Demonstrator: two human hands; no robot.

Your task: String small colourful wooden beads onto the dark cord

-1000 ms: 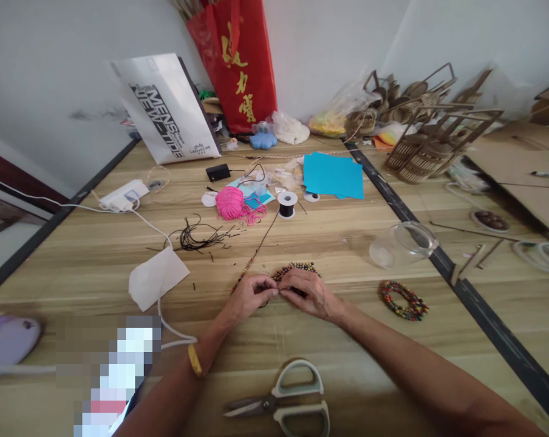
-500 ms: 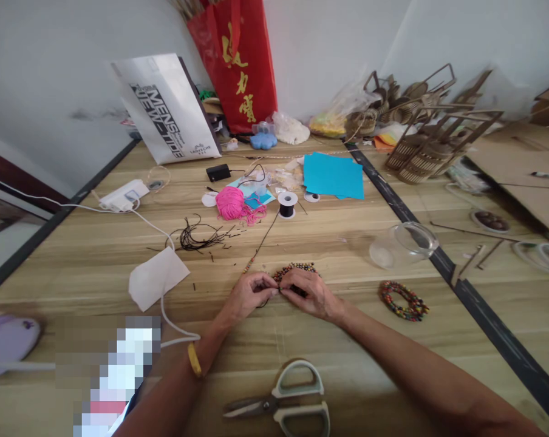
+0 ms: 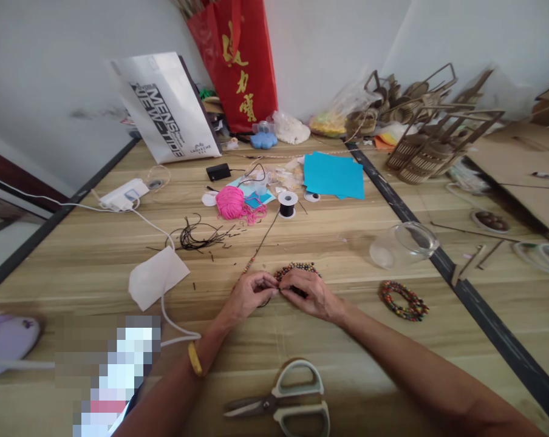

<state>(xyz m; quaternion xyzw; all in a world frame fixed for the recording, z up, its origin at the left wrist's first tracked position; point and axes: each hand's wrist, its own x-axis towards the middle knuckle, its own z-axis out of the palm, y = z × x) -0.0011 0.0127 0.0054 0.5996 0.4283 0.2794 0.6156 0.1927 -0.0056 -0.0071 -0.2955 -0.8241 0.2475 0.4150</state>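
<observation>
My left hand (image 3: 251, 294) and my right hand (image 3: 311, 293) meet at the middle of the table, fingertips pinched close together on a thin black cord. Fingers cover most of the part they grip. Just behind them lies a coil of multicoloured beads (image 3: 297, 267), partly hidden by my right hand. Another length of strung beads (image 3: 248, 264) runs from beside my left hand along a black cord to a white spool of black cord (image 3: 287, 205). Off to the right rests a coiled bead bracelet (image 3: 404, 301). Scissors (image 3: 279, 403) with white handles lie in front of me.
Loose black cord pieces (image 3: 199, 235) and a pink yarn ball (image 3: 230, 203) lie at the left back. A clear jar (image 3: 404, 244) lies to the right. Blue sheets (image 3: 333, 176) and woven baskets (image 3: 420, 159) are farther back. A white cable (image 3: 165, 309) crosses the left side.
Both hands stay almost in place, with only a slight shift of the fingers. The things on the table look the same.
</observation>
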